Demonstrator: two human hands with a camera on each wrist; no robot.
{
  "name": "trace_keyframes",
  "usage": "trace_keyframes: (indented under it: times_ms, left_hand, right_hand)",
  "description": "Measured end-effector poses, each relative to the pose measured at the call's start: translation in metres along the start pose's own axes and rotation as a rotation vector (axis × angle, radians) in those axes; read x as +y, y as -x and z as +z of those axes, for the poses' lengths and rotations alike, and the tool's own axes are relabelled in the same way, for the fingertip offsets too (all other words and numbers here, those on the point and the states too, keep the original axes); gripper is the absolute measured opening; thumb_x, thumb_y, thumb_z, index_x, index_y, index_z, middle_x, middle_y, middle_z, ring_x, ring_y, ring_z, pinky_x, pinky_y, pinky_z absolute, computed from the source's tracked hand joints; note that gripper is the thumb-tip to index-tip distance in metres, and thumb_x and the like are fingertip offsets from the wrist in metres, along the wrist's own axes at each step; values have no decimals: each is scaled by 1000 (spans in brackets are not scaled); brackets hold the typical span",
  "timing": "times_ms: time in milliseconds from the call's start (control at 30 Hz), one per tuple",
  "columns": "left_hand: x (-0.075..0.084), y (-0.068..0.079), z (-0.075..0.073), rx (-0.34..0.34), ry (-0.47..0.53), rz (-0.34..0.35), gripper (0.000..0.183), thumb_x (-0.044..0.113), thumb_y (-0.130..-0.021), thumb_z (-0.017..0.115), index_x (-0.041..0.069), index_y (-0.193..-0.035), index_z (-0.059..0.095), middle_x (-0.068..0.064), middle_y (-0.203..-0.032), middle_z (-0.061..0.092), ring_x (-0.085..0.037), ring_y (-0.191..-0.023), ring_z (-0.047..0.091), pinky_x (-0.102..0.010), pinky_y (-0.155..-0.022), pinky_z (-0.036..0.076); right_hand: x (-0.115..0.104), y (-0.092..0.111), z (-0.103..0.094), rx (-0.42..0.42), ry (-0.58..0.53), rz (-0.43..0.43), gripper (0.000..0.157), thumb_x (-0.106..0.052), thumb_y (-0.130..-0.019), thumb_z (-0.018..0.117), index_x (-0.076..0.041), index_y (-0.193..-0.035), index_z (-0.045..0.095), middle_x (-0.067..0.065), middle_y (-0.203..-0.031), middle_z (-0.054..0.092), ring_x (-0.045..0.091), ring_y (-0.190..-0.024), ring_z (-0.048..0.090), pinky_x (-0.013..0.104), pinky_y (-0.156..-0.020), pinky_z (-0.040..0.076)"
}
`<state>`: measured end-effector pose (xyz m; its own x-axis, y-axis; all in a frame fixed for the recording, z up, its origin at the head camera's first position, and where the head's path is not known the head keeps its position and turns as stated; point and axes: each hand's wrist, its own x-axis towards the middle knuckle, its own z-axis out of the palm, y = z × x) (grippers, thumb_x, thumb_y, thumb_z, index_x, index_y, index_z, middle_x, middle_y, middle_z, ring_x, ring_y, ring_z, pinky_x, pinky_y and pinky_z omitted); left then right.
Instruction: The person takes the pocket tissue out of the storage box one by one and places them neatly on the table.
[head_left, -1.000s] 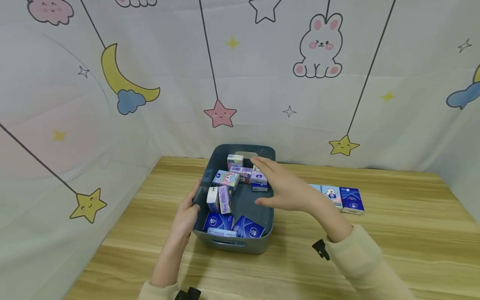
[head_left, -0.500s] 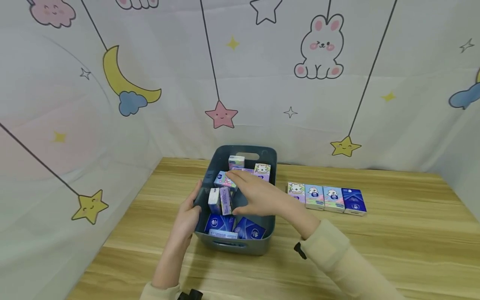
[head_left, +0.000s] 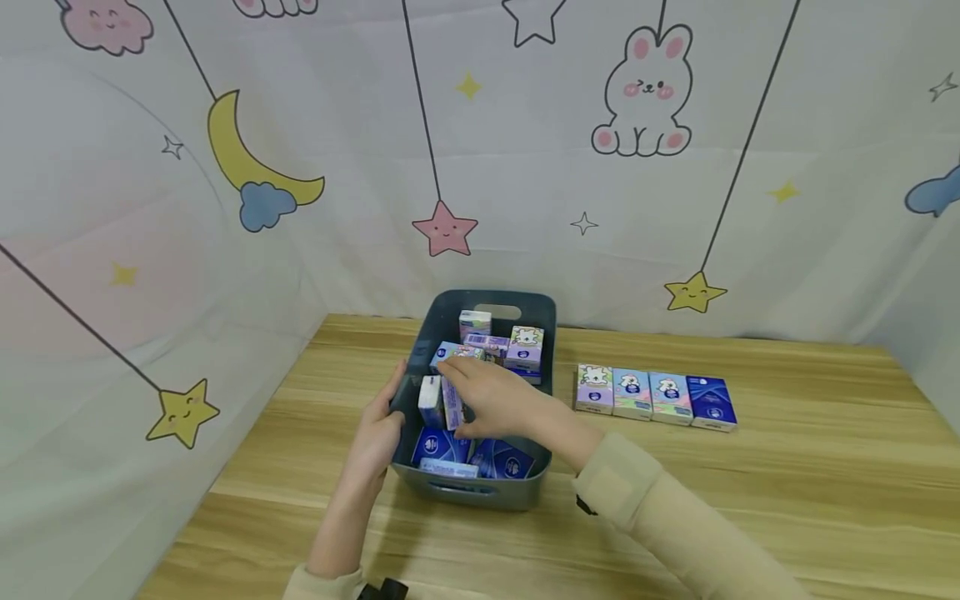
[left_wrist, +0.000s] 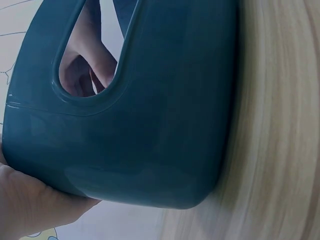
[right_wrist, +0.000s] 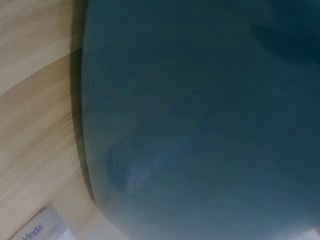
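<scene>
A grey-blue plastic bin [head_left: 513,497] stands on the table with several small tissue packs inside. My left hand [head_left: 378,433] grips its left side, thumb at the rim; the left wrist view shows the bin's outer wall [left_wrist: 150,150] beside that hand [left_wrist: 37,205]. Inside the bin, my right hand [head_left: 498,400] has fingers and thumb at the two ends of a purple tissue pack [head_left: 452,408], partly covering it. A white-and-blue pack [head_left: 431,402] stands just left of it. Blue packs [head_left: 442,446] lie at the near end. The bin's wall [right_wrist: 200,125] fills most of the right wrist view.
Right of the bin, a row of tissue packs lies on the wooden table [head_left: 675,500]: a purple pack [head_left: 595,389], two light blue packs [head_left: 632,394] and a dark blue pack [head_left: 711,403]. A printed white curtain [head_left: 525,167] closes off the back and sides.
My right hand has moved left and down from above the bin's right side to the purple pack, uncovering the packs at the far right and the table row. The left hand stays at the bin.
</scene>
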<state>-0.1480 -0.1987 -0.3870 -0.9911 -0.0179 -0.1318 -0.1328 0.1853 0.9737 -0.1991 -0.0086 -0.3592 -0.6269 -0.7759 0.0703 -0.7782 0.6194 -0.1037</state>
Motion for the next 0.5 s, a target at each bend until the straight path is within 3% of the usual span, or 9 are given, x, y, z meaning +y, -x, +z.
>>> trace_keyframes:
  times_ms: [233, 500]
  left_hand:
    - [1, 2, 1, -2, 8, 9, 72, -5, -90, 27, 25, -155, 18, 3, -163, 9, -26, -151, 4, -52, -121, 10]
    - [3, 3, 0, -2, 9, 14, 72, -6, -89, 27, 24, -155, 18, 2, -163, 10, -27, -151, 4, -52, -121, 10]
  right_hand:
    - [-5, -8, 10, -41, 131, 3, 99, -48, -75, 77, -1, -149, 30, 13, -152, 38, 28, -142, 36, 39, -115, 34]
    - [-7, -15, 17, -87, 158, 28, 101, -50, -75, 76, -1, -150, 29, 13, -152, 39, 26, -141, 39, 39, -114, 35]
